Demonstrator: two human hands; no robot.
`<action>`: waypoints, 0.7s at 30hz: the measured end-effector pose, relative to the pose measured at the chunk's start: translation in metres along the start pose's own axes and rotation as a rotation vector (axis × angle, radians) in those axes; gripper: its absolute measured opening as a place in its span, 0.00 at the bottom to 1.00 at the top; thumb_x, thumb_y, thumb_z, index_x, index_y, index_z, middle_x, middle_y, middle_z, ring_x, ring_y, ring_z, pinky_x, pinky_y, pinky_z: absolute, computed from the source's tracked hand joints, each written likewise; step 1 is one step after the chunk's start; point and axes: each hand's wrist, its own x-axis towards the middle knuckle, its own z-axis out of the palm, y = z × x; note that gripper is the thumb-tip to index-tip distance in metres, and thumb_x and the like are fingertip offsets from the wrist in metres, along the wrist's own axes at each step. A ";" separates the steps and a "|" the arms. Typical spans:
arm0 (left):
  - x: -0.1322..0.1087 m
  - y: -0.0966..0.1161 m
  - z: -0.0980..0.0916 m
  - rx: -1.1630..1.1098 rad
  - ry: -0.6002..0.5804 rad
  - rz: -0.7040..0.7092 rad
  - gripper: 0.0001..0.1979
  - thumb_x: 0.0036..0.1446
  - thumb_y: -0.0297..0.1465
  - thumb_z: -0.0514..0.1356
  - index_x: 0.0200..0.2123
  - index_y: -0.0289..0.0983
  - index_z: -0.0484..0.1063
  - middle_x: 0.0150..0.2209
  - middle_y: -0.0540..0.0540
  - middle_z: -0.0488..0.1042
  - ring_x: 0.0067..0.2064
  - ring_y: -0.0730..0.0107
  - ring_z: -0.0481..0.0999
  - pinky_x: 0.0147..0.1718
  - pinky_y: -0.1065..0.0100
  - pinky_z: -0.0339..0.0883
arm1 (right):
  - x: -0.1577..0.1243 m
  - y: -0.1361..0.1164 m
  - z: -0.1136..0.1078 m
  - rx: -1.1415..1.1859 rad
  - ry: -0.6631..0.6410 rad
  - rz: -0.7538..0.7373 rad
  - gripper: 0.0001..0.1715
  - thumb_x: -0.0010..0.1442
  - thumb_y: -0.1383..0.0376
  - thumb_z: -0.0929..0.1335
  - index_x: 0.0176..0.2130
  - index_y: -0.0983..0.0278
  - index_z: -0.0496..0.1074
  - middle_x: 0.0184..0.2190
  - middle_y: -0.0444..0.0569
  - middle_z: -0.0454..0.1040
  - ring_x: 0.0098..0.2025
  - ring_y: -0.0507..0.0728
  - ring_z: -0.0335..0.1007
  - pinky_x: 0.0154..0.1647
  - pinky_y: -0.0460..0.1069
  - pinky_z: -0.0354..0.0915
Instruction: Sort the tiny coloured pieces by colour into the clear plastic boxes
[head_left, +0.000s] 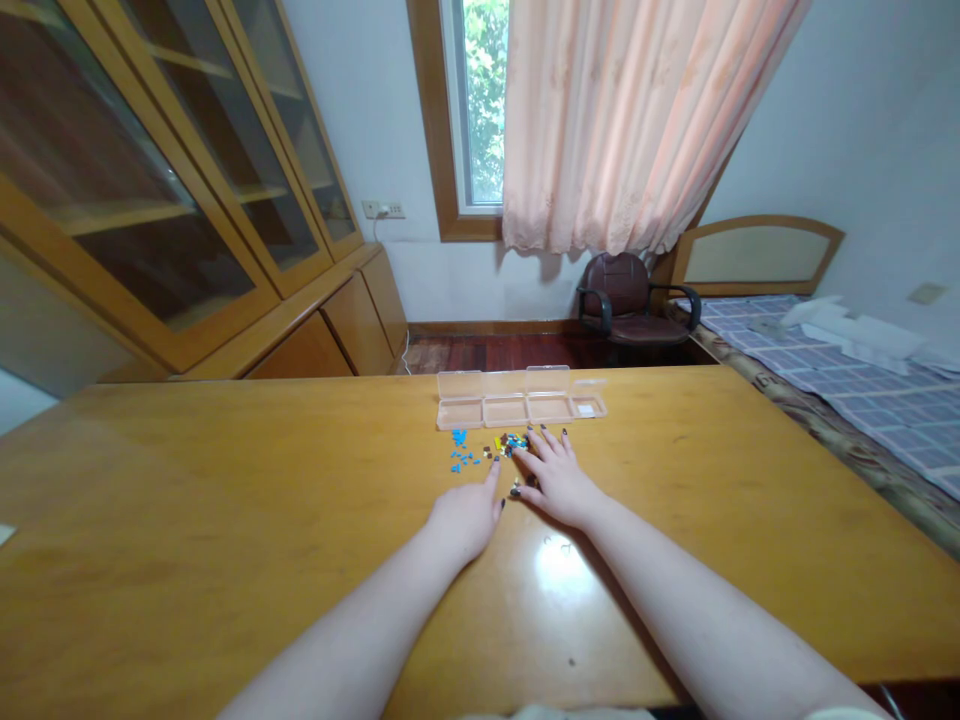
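Small coloured pieces (506, 442) lie just ahead of my left hand (465, 515), forefinger out, holding nothing; my right hand (556, 478) rests flat, spread, touching them, nearer the box (517, 408).

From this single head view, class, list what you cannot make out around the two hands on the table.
All in the head view:
- small coloured pieces: too small to tell their shapes.
- right hand: lies flat, hiding anything under its palm.
- left hand: only its back shows; anything pinched beneath is hidden.
- clear box: too small to tell what its compartments hold.
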 end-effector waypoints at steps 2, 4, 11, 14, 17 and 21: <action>-0.001 0.000 -0.002 -0.004 -0.006 -0.015 0.31 0.60 0.38 0.47 0.65 0.37 0.44 0.42 0.34 0.76 0.42 0.53 0.76 0.39 0.57 0.68 | 0.001 0.000 0.000 -0.002 -0.008 -0.008 0.38 0.55 0.47 0.64 0.60 0.57 0.57 0.65 0.56 0.47 0.65 0.68 0.37 0.61 0.67 0.34; -0.003 0.001 -0.003 -0.002 -0.009 -0.009 0.29 0.60 0.37 0.46 0.64 0.37 0.48 0.42 0.34 0.76 0.42 0.52 0.76 0.39 0.56 0.68 | 0.000 0.000 -0.001 -0.001 -0.001 -0.018 0.36 0.56 0.47 0.64 0.59 0.56 0.59 0.64 0.56 0.48 0.65 0.68 0.37 0.61 0.67 0.33; -0.005 0.005 -0.002 0.001 0.037 0.030 0.28 0.60 0.38 0.47 0.63 0.39 0.52 0.41 0.36 0.77 0.40 0.51 0.77 0.37 0.55 0.70 | -0.003 -0.002 -0.008 0.007 0.051 -0.018 0.27 0.59 0.51 0.63 0.54 0.59 0.66 0.63 0.54 0.52 0.65 0.66 0.37 0.62 0.65 0.33; 0.000 0.003 0.000 0.000 0.022 -0.007 0.29 0.60 0.39 0.47 0.63 0.38 0.50 0.40 0.35 0.77 0.40 0.51 0.77 0.37 0.55 0.70 | -0.003 -0.003 -0.008 0.017 0.043 -0.023 0.28 0.58 0.51 0.63 0.55 0.58 0.65 0.63 0.54 0.52 0.65 0.66 0.37 0.62 0.65 0.34; 0.004 -0.002 0.001 0.003 -0.001 -0.038 0.29 0.60 0.40 0.46 0.64 0.37 0.50 0.42 0.34 0.76 0.42 0.52 0.77 0.38 0.55 0.69 | -0.003 -0.003 -0.008 0.020 0.036 -0.019 0.29 0.58 0.51 0.63 0.56 0.58 0.63 0.63 0.53 0.52 0.65 0.66 0.37 0.62 0.65 0.34; 0.006 -0.006 -0.001 0.010 -0.007 -0.136 0.31 0.60 0.39 0.47 0.64 0.32 0.48 0.42 0.31 0.76 0.42 0.52 0.76 0.39 0.56 0.69 | -0.002 -0.002 -0.005 0.014 0.029 -0.004 0.31 0.58 0.50 0.63 0.58 0.59 0.61 0.64 0.54 0.51 0.65 0.67 0.36 0.62 0.65 0.34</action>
